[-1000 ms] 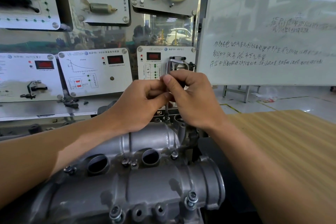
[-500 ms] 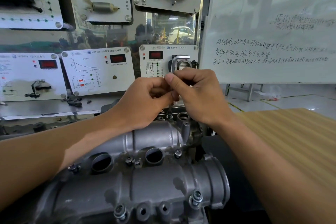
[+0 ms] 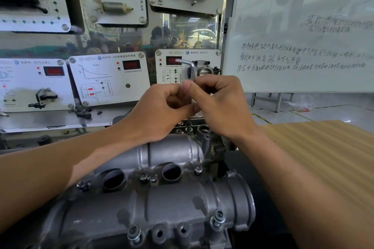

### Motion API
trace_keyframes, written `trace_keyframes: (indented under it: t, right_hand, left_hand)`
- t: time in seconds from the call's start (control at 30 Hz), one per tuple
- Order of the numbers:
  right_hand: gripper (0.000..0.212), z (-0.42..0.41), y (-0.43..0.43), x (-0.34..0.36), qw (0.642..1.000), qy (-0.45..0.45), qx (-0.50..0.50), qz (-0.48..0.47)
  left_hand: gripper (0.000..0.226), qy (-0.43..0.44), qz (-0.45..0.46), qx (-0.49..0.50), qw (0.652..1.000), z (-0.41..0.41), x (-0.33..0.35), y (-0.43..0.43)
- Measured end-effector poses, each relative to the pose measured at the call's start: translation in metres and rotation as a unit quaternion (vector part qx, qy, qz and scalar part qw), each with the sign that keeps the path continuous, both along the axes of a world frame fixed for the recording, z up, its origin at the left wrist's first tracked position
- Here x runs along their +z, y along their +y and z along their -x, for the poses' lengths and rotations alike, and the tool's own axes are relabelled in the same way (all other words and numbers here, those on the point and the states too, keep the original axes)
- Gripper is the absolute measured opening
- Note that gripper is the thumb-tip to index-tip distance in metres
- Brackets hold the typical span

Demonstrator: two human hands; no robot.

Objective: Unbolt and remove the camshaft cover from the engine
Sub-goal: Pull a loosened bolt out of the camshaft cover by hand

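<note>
My bare forearms reach in from the lower corners and meet at centre. My left hand (image 3: 162,109) and right hand (image 3: 220,105) touch, fingers curled, pinching the thin L-shaped steel hex key (image 3: 191,70) upright between them.

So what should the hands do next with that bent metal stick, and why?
Probably twirl the silver L-shaped hex key anticlockwise. The left hand and right hand both pinch its upright shaft, and its tip seems seated in a dark bolt at the far end of the grey metal camshaft cover.
</note>
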State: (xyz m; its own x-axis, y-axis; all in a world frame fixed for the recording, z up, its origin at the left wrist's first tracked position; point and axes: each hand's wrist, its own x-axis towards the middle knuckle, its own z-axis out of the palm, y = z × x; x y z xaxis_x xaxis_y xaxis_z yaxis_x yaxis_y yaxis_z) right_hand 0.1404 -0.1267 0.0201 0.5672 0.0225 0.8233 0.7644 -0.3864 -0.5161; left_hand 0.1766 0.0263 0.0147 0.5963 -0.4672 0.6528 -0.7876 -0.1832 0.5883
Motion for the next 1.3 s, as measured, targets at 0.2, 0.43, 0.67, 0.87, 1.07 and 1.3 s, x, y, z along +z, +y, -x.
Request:
trace_keyframes:
  t: [0.2,0.43,0.67,0.87,1.07,1.3]
  right_hand:
    - [0.031,0.001,0.007,0.000,0.998,0.003,-0.032,0.054]
    - [0.016,0.003,0.015,0.003,0.997,-0.012,-0.053,-0.057]
    - [0.035,0.004,0.021,0.006,0.997,0.001,-0.073,0.041]
    - [0.029,0.003,0.018,0.004,0.996,-0.023,-0.086,-0.001]
    - [0.018,0.004,0.007,0.008,0.999,-0.008,-0.051,0.002]
    - [0.024,0.005,-0.006,0.004,0.998,0.027,-0.015,0.054]
  left_hand:
    - [0.013,-0.001,-0.033,-0.014,0.999,-0.004,0.002,0.002]
    - [0.020,-0.015,0.026,0.000,1.000,-0.002,0.001,-0.002]
    - [0.015,-0.014,-0.016,-0.015,1.000,0.000,0.001,0.003]
    - [0.009,-0.025,0.021,0.031,0.999,0.003,-0.001,0.000]
    - [0.019,0.003,0.036,0.043,0.998,0.004,0.000,-0.004]
    - [0.015,0.002,-0.015,0.001,1.000,0.003,-0.001,-0.002]
